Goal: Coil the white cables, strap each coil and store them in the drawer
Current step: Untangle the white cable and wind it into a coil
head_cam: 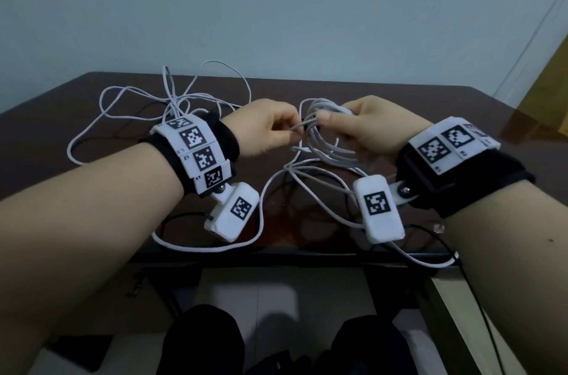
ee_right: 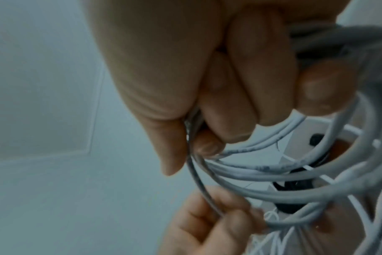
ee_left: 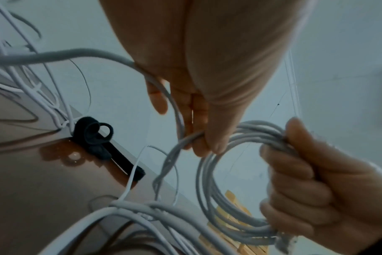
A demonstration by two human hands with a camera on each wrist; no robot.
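Note:
My right hand point(head_cam: 353, 125) grips a coil of white cable point(head_cam: 325, 144) above the brown table point(head_cam: 92, 98), fingers curled round the bundled loops point(ee_left: 236, 215). My left hand point(head_cam: 276, 128) pinches the loose strand of the same cable point(ee_left: 179, 145) just left of the coil, thumb against fingertips. That strand runs on to the table and loops along the near edge point(head_cam: 215, 247). A second white cable point(head_cam: 172, 98) lies tangled at the back left. Black straps point(ee_left: 98, 138) lie on the table beside that tangle, seen in the left wrist view. No drawer is in view.
The table's near edge point(head_cam: 276, 254) runs just under my wrists, with my knees and the floor below. A thin black wire point(head_cam: 455, 251) trails off the right front corner. A wooden piece point(head_cam: 547, 98) stands at the far right by the wall.

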